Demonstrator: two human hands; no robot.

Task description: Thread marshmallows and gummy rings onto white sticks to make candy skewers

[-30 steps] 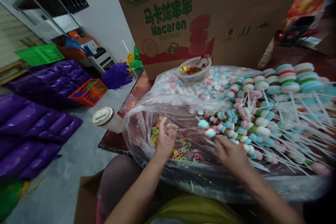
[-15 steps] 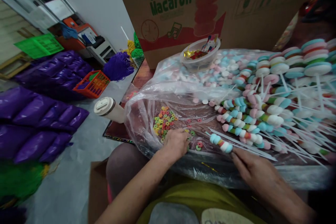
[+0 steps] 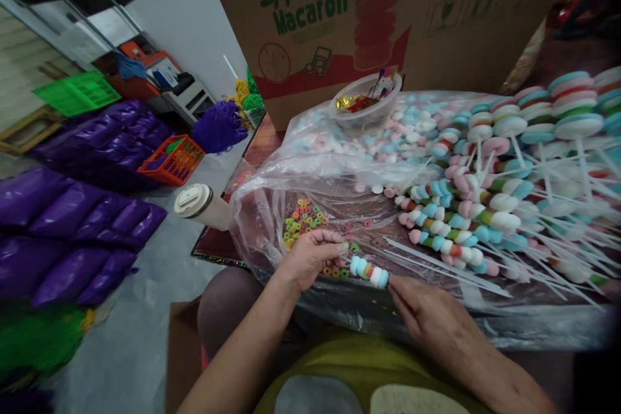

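Observation:
My right hand (image 3: 434, 307) grips the lower end of a marshmallow skewer (image 3: 369, 272), threaded with blue and white marshmallows and coloured rings between them. The skewer's bare tip points left toward my left hand (image 3: 315, 260). Thumb and forefinger of that hand pinch a small yellow-green candy ring (image 3: 345, 246) just above the tip. Under and behind the left hand lies a pile of coloured candy rings (image 3: 303, 215) on clear plastic sheeting. Bare white sticks (image 3: 446, 268) lie beyond my right hand.
Finished-looking marshmallow skewers (image 3: 499, 207) are heaped at the right. Loose marshmallows (image 3: 417, 119) spread behind, beside a plastic bowl (image 3: 366, 107) of wrappers. A large cardboard box (image 3: 398, 19) stands at the back. A lidded cup (image 3: 202, 206) sits at the table's left edge.
My left hand has come up from the ring pile with a candy ring between its fingertips. My right hand has carried the skewer left, close to it.

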